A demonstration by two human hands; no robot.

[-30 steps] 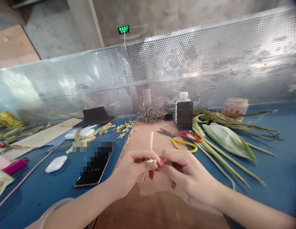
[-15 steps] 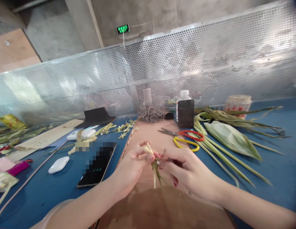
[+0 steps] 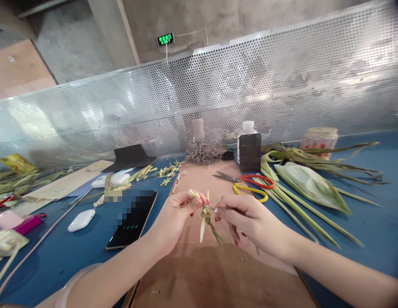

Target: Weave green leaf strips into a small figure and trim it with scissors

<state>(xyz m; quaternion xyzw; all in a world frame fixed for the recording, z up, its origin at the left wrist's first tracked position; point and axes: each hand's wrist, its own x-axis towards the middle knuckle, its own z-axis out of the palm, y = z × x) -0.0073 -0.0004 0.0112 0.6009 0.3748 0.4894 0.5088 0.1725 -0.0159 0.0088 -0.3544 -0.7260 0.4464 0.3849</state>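
Over the brown board [image 3: 199, 273], my left hand [image 3: 178, 216] pinches a small knotted piece of pale green leaf strips [image 3: 205, 212]. Loose strip ends stick up from it and hang below the fingers. My right hand [image 3: 250, 220] is closed round a thin metal pointed tool [image 3: 211, 208], whose tip meets the knot from the right. Most of the tool is hidden by the fingers, so its exact kind is unclear. Beyond the right hand lie scissors [image 3: 250, 187] with one red and one yellow handle loop, blades pointing left.
Left of the board are a phone [image 3: 134, 222], a white earbud case [image 3: 81, 220] and leaf scraps [image 3: 168, 172]. At the back stand a dark bottle [image 3: 249, 152] and a heap of grey cord [image 3: 205, 154]. Long leaves [image 3: 312, 186] and a jar [image 3: 320, 141] are on the right.
The knotted leaf piece has turned in my left fingers, its hanging ends now spreading apart. The metal tip now shows against the knot. My right hand has shifted slightly.
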